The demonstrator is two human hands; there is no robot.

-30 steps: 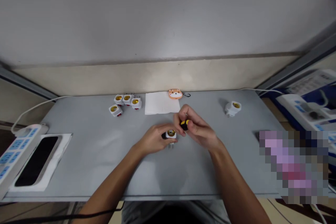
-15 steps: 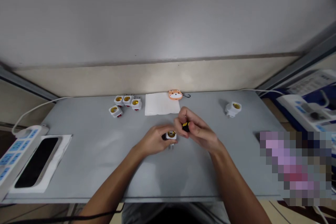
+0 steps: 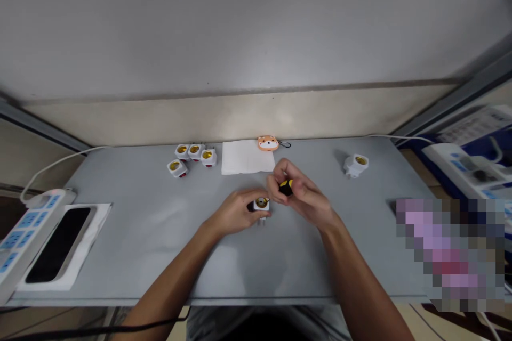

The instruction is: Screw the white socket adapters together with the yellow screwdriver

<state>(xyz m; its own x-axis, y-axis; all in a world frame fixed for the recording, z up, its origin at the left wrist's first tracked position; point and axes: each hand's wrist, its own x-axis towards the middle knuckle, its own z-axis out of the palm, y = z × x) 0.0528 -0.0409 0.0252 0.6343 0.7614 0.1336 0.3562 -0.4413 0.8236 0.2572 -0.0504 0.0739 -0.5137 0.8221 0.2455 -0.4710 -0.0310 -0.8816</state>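
My left hand (image 3: 239, 212) is closed round a white plug-in lamp socket (image 3: 262, 204) at the middle of the table. The socket's brass-coloured round opening faces up, and its metal prongs point toward me. In my right hand (image 3: 298, 189), just to the right, is a screwdriver (image 3: 286, 187) with a black and yellow handle, gripped by curled fingers and thumb. Its shaft is mostly hidden by the fingers, and its tip end is near the socket's rim; I cannot tell whether they touch.
Several similar lamp sockets (image 3: 194, 152) stand at the back left, and one socket (image 3: 356, 165) at the back right. A white paper sheet (image 3: 244, 160) lies behind my hands, with an orange animal-faced case (image 3: 268, 143) on it. Power strips (image 3: 28, 234) and a phone (image 3: 60, 245) are at the left.
The screwdriver handle has turned a little in my right hand, showing more yellow, and the fingers have shifted slightly. My left hand and its socket stay in place.
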